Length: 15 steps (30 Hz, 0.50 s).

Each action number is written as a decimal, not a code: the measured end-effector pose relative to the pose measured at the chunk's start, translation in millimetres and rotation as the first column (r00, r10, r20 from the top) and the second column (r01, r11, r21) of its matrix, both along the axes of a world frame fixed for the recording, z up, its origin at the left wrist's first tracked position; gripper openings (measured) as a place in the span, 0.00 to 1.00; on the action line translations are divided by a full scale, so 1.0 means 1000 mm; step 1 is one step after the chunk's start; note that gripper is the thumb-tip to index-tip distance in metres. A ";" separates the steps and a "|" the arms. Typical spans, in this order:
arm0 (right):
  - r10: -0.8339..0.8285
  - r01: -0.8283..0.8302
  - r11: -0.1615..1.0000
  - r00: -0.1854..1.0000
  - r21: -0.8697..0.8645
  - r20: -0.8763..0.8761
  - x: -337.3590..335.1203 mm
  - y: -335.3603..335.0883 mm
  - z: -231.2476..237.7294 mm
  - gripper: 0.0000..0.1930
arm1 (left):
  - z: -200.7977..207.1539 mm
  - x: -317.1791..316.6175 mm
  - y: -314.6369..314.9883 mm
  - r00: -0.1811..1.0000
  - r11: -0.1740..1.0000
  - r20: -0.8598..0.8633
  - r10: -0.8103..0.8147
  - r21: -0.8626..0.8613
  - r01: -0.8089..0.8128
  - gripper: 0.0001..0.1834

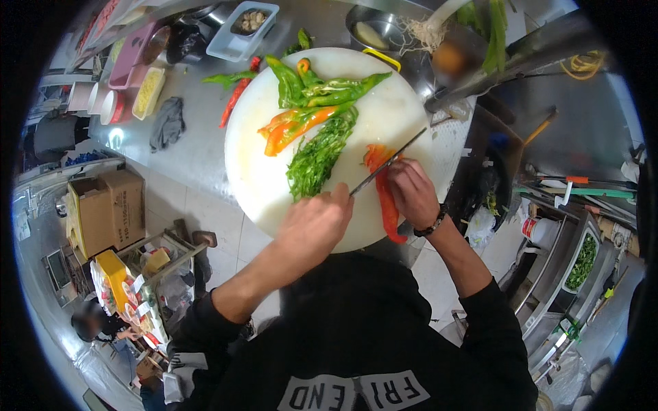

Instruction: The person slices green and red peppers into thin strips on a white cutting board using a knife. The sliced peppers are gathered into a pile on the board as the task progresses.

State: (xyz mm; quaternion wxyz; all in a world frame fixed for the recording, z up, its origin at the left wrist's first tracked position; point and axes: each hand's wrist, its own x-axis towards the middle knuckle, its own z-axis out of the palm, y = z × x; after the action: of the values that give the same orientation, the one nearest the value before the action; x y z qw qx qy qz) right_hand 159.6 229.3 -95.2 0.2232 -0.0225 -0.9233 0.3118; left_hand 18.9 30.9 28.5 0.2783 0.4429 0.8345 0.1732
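My left hand (317,219) is closed round the handle of a kitchen knife (388,164), its blade pointing up and to the right. The blade lies across a red pepper (388,209) on a round white cutting board (257,185). My right hand (415,192), with a dark bracelet at the wrist, presses on the pepper with bent fingers beside the blade. Thin red slices (375,156) lie at the pepper's far end. Left of them is a heap of shredded green pepper (317,161). Behind it lie orange-green pepper pieces (291,130) and split green peppers (329,89).
Whole red peppers (236,99) and a grey cloth (168,123) lie left of the board. Behind stand a blue tub (243,31), a metal bowl (377,31) and a rooted leek (432,31). A metal post (514,65) rises at right. A co-worker (92,320) is at lower left.
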 end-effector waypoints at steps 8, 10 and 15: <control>0.008 -0.007 0.999 0.999 -0.047 0.035 -0.001 0.004 0.015 0.14 | -0.014 -0.007 0.016 0.999 0.990 -0.026 0.033 0.135 -0.029 0.13; 0.002 -0.001 1.000 1.000 -0.027 0.021 0.002 0.000 0.010 0.15 | -0.008 0.000 0.006 1.000 0.997 -0.007 0.014 0.073 -0.013 0.13; -0.009 0.008 0.999 1.000 -0.033 -0.010 0.000 -0.003 0.008 0.15 | -0.034 0.012 0.026 0.996 0.974 -0.020 0.082 0.212 -0.076 0.13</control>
State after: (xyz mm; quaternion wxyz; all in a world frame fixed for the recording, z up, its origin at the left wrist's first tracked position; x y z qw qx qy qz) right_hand 159.4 226.1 -86.8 0.2287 -0.0286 -0.9168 0.3260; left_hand 30.6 56.6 -5.8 0.2106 0.4387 0.8322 0.2657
